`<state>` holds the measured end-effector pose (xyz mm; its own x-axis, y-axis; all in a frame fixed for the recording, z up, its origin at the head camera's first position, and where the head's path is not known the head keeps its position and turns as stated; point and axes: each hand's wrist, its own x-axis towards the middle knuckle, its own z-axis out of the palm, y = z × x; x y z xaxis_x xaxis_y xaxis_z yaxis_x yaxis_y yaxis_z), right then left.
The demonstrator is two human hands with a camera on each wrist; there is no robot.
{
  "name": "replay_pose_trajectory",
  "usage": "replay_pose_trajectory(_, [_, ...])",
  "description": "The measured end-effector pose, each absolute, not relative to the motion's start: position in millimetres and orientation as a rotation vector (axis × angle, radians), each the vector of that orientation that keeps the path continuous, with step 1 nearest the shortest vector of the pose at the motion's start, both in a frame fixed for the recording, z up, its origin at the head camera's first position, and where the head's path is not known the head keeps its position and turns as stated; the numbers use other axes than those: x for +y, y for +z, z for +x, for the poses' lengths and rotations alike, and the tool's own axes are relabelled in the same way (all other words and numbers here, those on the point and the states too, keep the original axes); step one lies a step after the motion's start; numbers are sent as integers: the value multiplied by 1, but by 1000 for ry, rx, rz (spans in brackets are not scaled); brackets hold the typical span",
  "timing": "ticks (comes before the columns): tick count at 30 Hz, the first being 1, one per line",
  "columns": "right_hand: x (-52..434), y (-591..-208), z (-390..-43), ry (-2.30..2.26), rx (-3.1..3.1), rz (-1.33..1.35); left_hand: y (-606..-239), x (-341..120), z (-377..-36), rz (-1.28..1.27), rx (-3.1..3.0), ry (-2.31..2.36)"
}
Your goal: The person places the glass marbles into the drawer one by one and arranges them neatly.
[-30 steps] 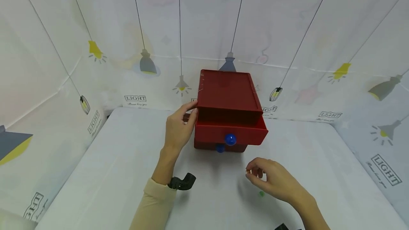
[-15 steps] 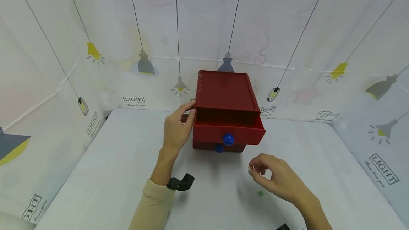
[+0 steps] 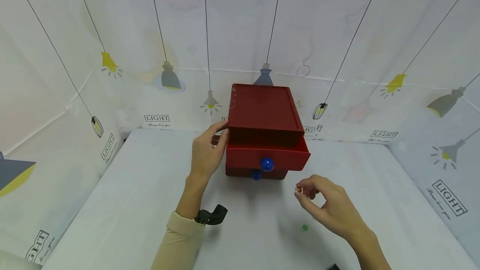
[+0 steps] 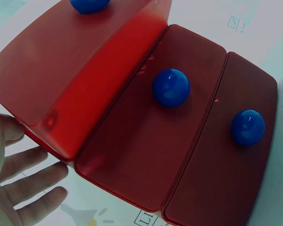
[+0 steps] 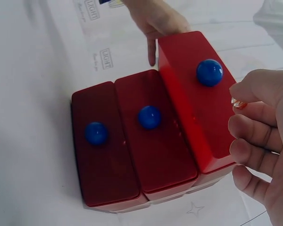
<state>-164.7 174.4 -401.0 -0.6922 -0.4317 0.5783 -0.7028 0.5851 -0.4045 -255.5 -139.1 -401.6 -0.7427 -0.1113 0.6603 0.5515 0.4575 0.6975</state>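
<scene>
A red chest of drawers (image 3: 264, 107) has its top drawer (image 3: 241, 159) pulled out; two lower drawers with blue knobs are shut in the left wrist view. My left hand (image 3: 207, 153) steadies the chest's left side, thumb at the open drawer and other fingers extended alongside (image 4: 35, 181). In front of the chest, to the right, my right hand (image 3: 333, 207) is raised over the table. Its thumb and index finger pinch a small, glassy, clear-and-orange marble (image 5: 238, 103), partly hidden by the fingertips. The drawer's inside is mostly in shadow.
A small green round piece (image 3: 305, 227) lies on the white table (image 3: 157, 186) below my right hand. Behind the chest rises a white sheet (image 3: 240, 24) printed with lamps. A black strap with a camera (image 3: 211, 215) sits on my left wrist.
My right hand has moved slightly up and to the right, still pinching the marble. The left hand stays on the chest. The whole head view has shifted a little.
</scene>
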Motion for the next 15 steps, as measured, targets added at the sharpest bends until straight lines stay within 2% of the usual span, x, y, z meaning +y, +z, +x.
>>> replay_pose_trajectory(15, [178,-393,-163,866,-2269,898,-403,-138,-256,-376,-2046,-1292])
